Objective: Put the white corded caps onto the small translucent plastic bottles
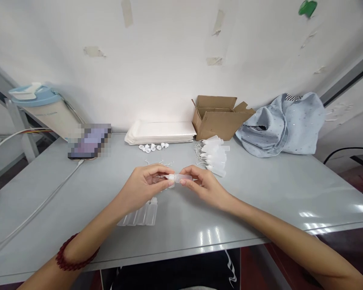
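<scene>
My left hand [139,186] pinches a white cap [171,177] between thumb and fingers. Opposite it, my right hand [208,186] grips a small translucent plastic bottle [183,178] lying sideways, its neck against the cap. Whether the two are joined is too small to tell. Partly behind my left hand and forearm, several clear bottles [149,213] lie side by side. Beyond my hands are thin white plastic pieces [168,164] and a cluster of loose white caps [153,148]. Beyond my right hand lies a pile of capped bottles [216,157] with thin white tails.
Against the wall stand a stack of white sheets or sleeves [163,132], an open cardboard box [224,123] and a light blue cloth bag [281,129]. On the left, a phone [89,141] with a charging cable [53,197] leans by a large blue-lidded cup [45,108].
</scene>
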{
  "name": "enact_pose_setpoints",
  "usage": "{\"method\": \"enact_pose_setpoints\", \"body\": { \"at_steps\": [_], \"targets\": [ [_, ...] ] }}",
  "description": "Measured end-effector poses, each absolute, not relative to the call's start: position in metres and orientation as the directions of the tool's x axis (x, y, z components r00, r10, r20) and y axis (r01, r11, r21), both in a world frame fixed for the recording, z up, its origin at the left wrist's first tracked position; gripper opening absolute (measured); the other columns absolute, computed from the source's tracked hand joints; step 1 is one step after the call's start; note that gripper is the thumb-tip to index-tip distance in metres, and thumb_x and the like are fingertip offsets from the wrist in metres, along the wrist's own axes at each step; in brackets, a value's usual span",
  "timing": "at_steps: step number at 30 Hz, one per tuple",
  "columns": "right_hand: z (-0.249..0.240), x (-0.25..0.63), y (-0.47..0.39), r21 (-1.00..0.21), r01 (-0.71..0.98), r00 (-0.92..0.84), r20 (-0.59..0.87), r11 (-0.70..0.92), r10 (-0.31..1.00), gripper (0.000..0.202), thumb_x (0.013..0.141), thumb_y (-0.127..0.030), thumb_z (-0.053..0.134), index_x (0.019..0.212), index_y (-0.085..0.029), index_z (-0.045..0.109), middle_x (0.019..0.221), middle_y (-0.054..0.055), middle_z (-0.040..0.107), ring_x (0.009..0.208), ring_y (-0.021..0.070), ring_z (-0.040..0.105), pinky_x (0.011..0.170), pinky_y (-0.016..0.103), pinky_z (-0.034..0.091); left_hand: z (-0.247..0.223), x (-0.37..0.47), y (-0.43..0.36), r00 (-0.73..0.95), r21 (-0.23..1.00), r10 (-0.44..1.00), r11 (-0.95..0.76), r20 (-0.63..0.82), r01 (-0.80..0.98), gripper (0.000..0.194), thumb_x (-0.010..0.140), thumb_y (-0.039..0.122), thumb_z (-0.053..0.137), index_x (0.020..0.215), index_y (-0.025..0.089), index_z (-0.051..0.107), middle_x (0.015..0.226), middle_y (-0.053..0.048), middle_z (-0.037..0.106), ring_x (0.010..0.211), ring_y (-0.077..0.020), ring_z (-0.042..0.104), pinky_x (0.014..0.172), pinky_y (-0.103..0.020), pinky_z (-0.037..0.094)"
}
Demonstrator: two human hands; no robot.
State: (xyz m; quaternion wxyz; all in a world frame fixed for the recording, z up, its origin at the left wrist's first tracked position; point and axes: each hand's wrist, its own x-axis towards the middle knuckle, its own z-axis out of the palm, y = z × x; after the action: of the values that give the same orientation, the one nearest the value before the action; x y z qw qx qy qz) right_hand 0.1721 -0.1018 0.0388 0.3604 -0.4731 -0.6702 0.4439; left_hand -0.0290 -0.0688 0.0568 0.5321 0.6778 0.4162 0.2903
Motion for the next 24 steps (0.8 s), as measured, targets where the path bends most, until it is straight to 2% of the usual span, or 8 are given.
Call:
{"method": "enact_pose_setpoints", "body": {
  "at_steps": [4,7,11,13,19,21,24],
  "targets": [
    [0.035,0.171,-0.104,-0.844,0.435,-0.279,0.203,0.312,0.938,0.025,0.092,-0.037,0.048,0.097,-0.016,0.061,0.08,0.005,0.064,0.069,0.0153,0.056,0.06,0.026,0.041,0.057,-0.029,-0.067,0.489,0.951,0.868,-0.073,-0.088,0.299,0.027,0.078,0.043,0.065,0.087,0.018,0.069,0.076,-0.003,0.069,0.073,-0.0173,0.065,0.068,-0.027,0.052],
    [0.033,0.171,-0.105,-0.796,0.476,-0.272,0.271,0.374,0.923,0.025,0.093,-0.036,0.046,0.097,-0.016,0.061,0.078,0.006,0.064,0.067,0.0158,0.056,0.06,0.027,0.041,0.057,-0.028,-0.067,0.533,0.923,0.841,-0.122,-0.1,0.365,0.031,0.083,0.045,0.058,0.074,0.017,0.066,0.065,-0.001,0.066,0.062,-0.0148,0.062,0.061,-0.025,0.05],
    [0.034,0.171,-0.105,-0.765,0.479,-0.291,0.324,0.43,0.9,0.027,0.095,-0.033,0.04,0.093,-0.016,0.06,0.076,0.005,0.062,0.067,0.0153,0.054,0.062,0.027,0.04,0.054,-0.027,-0.07,0.573,0.885,0.819,-0.236,-0.041,0.402,0.033,0.087,0.044,0.051,0.07,0.018,0.061,0.061,0.0,0.062,0.056,-0.0129,0.06,0.054,-0.022,0.047],
    [0.035,0.171,-0.105,-0.782,0.469,-0.284,0.307,0.41,0.908,0.029,0.096,-0.034,0.038,0.089,-0.017,0.06,0.073,0.003,0.06,0.064,0.0143,0.051,0.062,0.027,0.039,0.051,-0.026,-0.071,0.597,0.846,0.802,-0.33,0.017,0.419,0.033,0.089,0.041,0.047,0.07,0.018,0.06,0.06,0.001,0.062,0.055,-0.0124,0.059,0.053,-0.021,0.046],
    [0.039,0.172,-0.104,-0.907,0.365,-0.268,0.112,0.208,0.957,0.035,0.095,-0.043,0.039,0.079,-0.016,0.056,0.059,-0.003,0.041,0.053,0.01,0.037,0.054,0.024,0.031,0.04,-0.024,-0.075,0.598,0.671,0.755,-0.592,0.268,0.447,0.025,0.092,0.034,0.044,0.077,0.019,0.057,0.066,0.0,0.059,0.058,-0.0118,0.054,0.056,-0.021,0.043],
    [0.039,0.173,-0.104,-0.923,0.335,-0.262,0.101,0.188,0.96,0.036,0.095,-0.043,0.039,0.078,-0.016,0.056,0.059,-0.004,0.039,0.052,0.0095,0.035,0.053,0.024,0.03,0.039,-0.023,-0.075,0.585,0.672,0.758,-0.595,0.287,0.441,0.023,0.091,0.034,0.045,0.08,0.018,0.057,0.068,0.0,0.06,0.06,-0.012,0.054,0.058,-0.022,0.043],
    [0.036,0.174,-0.103,-0.923,0.325,-0.251,0.125,0.205,0.96,0.034,0.095,-0.043,0.039,0.083,-0.017,0.058,0.06,-0.004,0.04,0.052,0.0096,0.036,0.053,0.024,0.03,0.042,-0.023,-0.073,0.609,0.718,0.769,-0.535,0.196,0.445,0.028,0.092,0.036,0.042,0.079,0.018,0.057,0.069,0.0,0.06,0.062,-0.0126,0.055,0.059,-0.022,0.043]
  ]
}}
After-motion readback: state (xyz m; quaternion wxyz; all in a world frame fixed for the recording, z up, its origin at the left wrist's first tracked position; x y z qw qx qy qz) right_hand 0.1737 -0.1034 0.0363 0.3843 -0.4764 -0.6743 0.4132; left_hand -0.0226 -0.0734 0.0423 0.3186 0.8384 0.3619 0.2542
